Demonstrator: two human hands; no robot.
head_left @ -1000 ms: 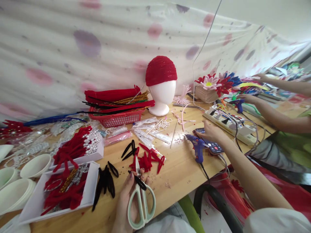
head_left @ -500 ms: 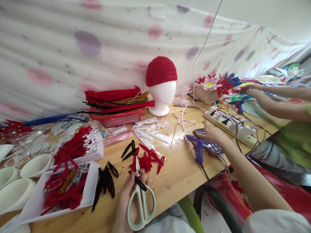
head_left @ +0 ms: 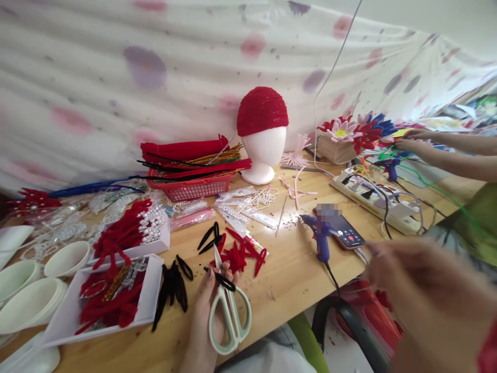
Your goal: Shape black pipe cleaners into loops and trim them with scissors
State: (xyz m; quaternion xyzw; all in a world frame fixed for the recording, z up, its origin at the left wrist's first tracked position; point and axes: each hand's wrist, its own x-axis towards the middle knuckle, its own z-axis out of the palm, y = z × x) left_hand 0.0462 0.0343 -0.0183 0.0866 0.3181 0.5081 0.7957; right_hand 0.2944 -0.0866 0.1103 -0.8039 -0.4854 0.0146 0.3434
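My left hand [head_left: 205, 316] rests on the wooden table [head_left: 283, 269] near its front edge. It holds pale green scissors [head_left: 229, 316] together with a black looped pipe-cleaner piece [head_left: 221, 278]. My right hand [head_left: 411, 274] is blurred in the air at the right, fingers spread, holding nothing. It hangs below and to the right of a phone [head_left: 345, 231] that lies on the table beside a blue glue gun [head_left: 320, 239]. Red pipe-cleaner loops [head_left: 240, 254] lie just beyond the scissors.
A red basket [head_left: 186, 186] of pipe cleaners and a foam head with a red cap [head_left: 262, 134] stand at the back. White trays [head_left: 116, 300] and bowls [head_left: 34, 290] sit at the left. Another person's hands [head_left: 411, 140] work by a power strip [head_left: 373, 199] at the right.
My right hand has come off the phone and pulled back towards me, now blurred in the air. The phone's screen is uncovered. My left hand keeps the scissors in place.
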